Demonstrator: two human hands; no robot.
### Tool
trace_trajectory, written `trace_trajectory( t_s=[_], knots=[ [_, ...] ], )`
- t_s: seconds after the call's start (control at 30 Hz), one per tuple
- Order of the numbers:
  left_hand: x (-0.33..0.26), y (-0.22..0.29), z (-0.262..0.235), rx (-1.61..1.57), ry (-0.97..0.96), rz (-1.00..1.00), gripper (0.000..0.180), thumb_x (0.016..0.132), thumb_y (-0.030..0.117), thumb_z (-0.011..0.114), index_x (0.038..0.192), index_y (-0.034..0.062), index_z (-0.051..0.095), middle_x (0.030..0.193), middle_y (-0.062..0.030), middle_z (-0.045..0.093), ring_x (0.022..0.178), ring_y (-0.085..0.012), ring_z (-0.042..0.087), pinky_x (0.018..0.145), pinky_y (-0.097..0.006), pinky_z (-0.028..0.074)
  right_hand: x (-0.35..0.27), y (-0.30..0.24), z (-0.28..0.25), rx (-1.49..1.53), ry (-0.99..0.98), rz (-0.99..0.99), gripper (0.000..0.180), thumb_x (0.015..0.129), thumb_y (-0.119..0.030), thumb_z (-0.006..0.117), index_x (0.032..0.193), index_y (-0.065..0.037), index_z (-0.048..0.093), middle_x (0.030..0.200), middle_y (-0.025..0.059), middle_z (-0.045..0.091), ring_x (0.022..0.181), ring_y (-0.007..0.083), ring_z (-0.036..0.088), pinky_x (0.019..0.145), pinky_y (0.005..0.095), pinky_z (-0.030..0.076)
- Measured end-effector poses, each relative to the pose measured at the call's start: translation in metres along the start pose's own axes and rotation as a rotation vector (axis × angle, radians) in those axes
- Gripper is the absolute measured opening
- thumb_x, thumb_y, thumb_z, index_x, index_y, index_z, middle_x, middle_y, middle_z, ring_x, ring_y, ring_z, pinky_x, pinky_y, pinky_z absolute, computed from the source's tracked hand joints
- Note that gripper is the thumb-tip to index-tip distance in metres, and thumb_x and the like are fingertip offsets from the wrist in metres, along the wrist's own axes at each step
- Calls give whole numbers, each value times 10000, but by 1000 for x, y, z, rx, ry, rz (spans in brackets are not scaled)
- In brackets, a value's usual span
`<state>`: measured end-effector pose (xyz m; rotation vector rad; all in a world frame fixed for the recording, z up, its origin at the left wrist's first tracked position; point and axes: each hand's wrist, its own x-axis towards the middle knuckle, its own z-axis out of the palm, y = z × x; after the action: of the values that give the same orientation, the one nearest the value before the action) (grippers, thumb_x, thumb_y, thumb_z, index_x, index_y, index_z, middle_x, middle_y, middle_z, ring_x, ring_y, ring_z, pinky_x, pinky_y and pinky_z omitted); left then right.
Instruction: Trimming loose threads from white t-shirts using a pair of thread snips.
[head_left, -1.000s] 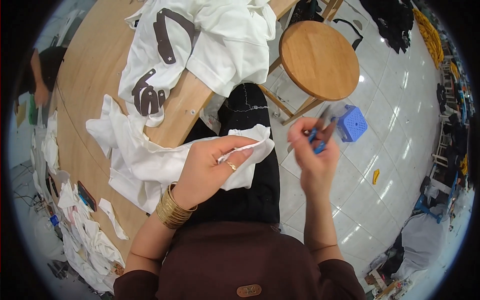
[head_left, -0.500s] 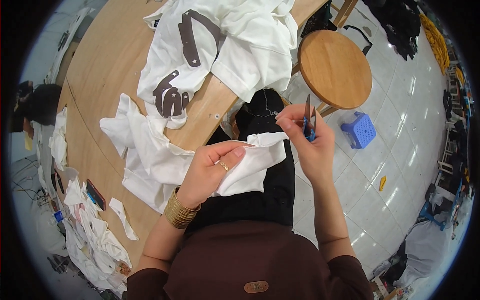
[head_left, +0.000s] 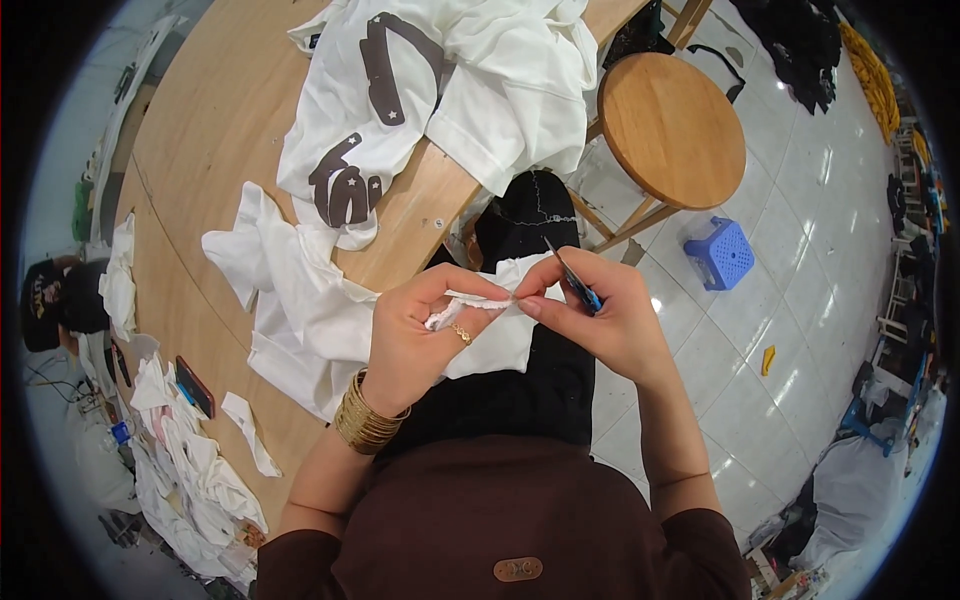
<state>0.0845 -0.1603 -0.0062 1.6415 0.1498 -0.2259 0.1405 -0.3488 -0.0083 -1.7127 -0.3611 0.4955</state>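
Note:
My left hand (head_left: 420, 335) pinches the folded edge of a white garment (head_left: 300, 300) that trails from the wooden table (head_left: 200, 130) onto my lap. My right hand (head_left: 600, 320) meets it fingertip to fingertip at the same edge. It also holds a small blue-handled thread snipper (head_left: 575, 282), whose dark blades point up and away. Gold bangles (head_left: 365, 425) ring my left wrist. Black trousers lie under the cloth.
A white shirt with dark brown lettering (head_left: 420, 110) lies farther up the table. A round wooden stool (head_left: 672, 128) and a small blue plastic stool (head_left: 722, 254) stand on the tiled floor to the right. A phone (head_left: 194, 386) and white cloth scraps (head_left: 190, 470) sit at the left.
My right hand came in from the right with the snipper and now touches the cloth edge beside my left hand. The view shifted slightly.

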Motion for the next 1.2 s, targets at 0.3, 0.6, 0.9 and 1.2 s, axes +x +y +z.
trace_trajectory(
  t_s=[0.3, 0.6, 0.9, 1.2],
  knots=[
    [-3, 5, 0, 38, -3, 76, 127, 798, -27, 595, 917, -8, 635, 879, -57, 653, 838, -97, 605, 759, -228, 469, 1, -7, -1, 121, -93, 179, 100, 774, -107, 688, 834, -47, 637, 616, -86, 476, 530, 1, 321, 488, 187, 240],
    [-2, 3, 0, 14, -22, 67, 121, 785, -37, 611, 901, -16, 632, 868, -56, 657, 828, -90, 604, 750, -223, 469, 1, 7, 1, 210, -146, 141, 125, 773, -114, 678, 829, -40, 594, 693, -63, 499, 538, 0, 333, 501, 175, 261],
    [-6, 54, -41, 117, -60, 121, 111, 750, -44, 647, 854, -8, 650, 825, -40, 644, 779, -87, 592, 724, -221, 461, 33, -6, 15, 132, -352, -80, 251, 719, -166, 743, 889, -37, 611, 743, -49, 538, 635, 26, 392, 524, 203, 309],
    [-74, 146, -178, 20, 413, 291, 138, 763, 97, 665, 844, 48, 564, 762, -19, 601, 668, -76, 580, 600, -195, 463, 87, -113, 19, 15, -486, -158, 147, 744, -122, 713, 780, -12, 621, 639, -65, 469, 626, 26, 375, 544, 206, 296]
  ],
)
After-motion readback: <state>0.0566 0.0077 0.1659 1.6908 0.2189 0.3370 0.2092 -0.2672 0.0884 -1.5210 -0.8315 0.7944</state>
